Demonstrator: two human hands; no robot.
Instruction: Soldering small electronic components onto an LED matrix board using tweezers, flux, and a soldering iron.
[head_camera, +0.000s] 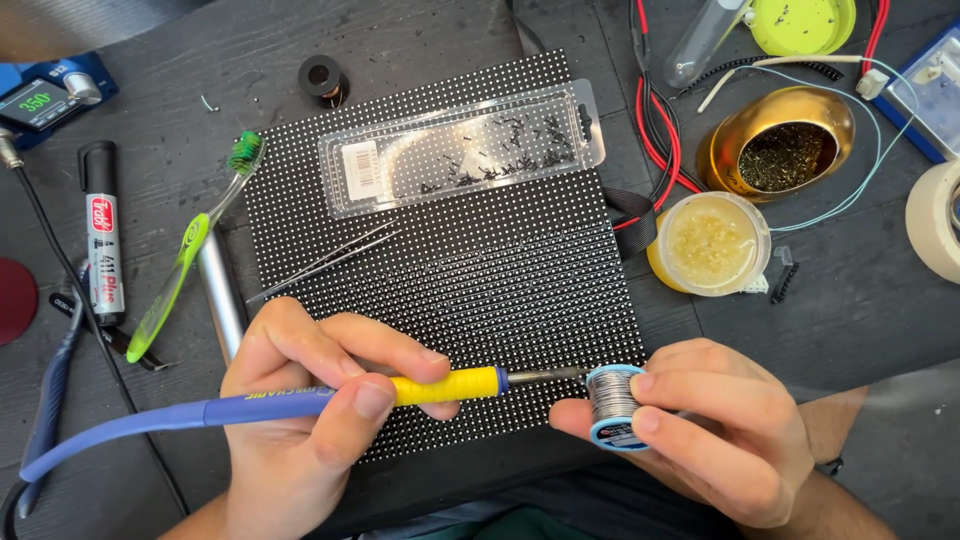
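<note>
Left hand (300, 420) gripped my soldering iron (440, 387) | right hand (720, 420) gripped solder spool (612, 405) | iron's tip touched spool, above LED panel (480, 270).

Toothbrush (190, 250), tweezers (325, 262), marker (102, 235)

Looks like small fix-it workshop for electric things. Dark work table (420, 30) full of tools: soldering iron (440, 387), spool of solder wire (612, 405), thin tweezers (322, 262), big board of tiny lights (480, 280), red and black wires (655, 130), tape roll (935, 220).
</note>
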